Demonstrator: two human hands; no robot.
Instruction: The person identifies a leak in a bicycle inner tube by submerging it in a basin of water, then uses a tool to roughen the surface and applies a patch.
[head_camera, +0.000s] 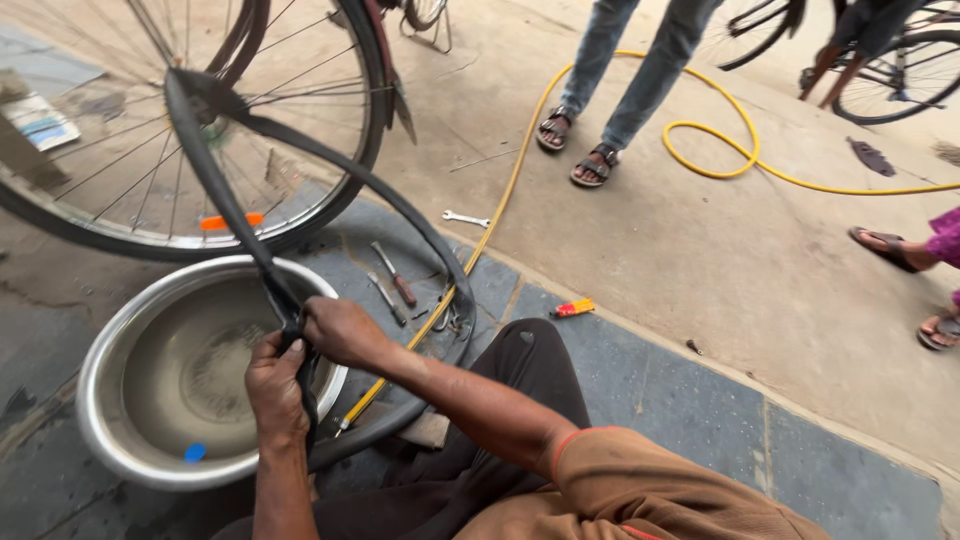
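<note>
Both my hands grip a black bicycle inner tube (330, 165) over a steel basin (105, 345) of murky water. My left hand (277, 390) squeezes the tube just above the water, and my right hand (343, 332) pinches the same stretch right beside it. The tube loops up to the left, arcs toward the bicycle wheel (150, 150), then curves down to the right and back under my right arm. A small blue object (195, 452) lies at the basin's near edge.
A screwdriver (396, 275) and another tool (386, 298) lie on the dark slab; a spanner (466, 218) and a red-yellow object (574, 308) lie further right. A yellow hose (700, 140) snakes across the concrete. A person in sandals (575, 140) stands beyond; another's feet (900, 255) are at right.
</note>
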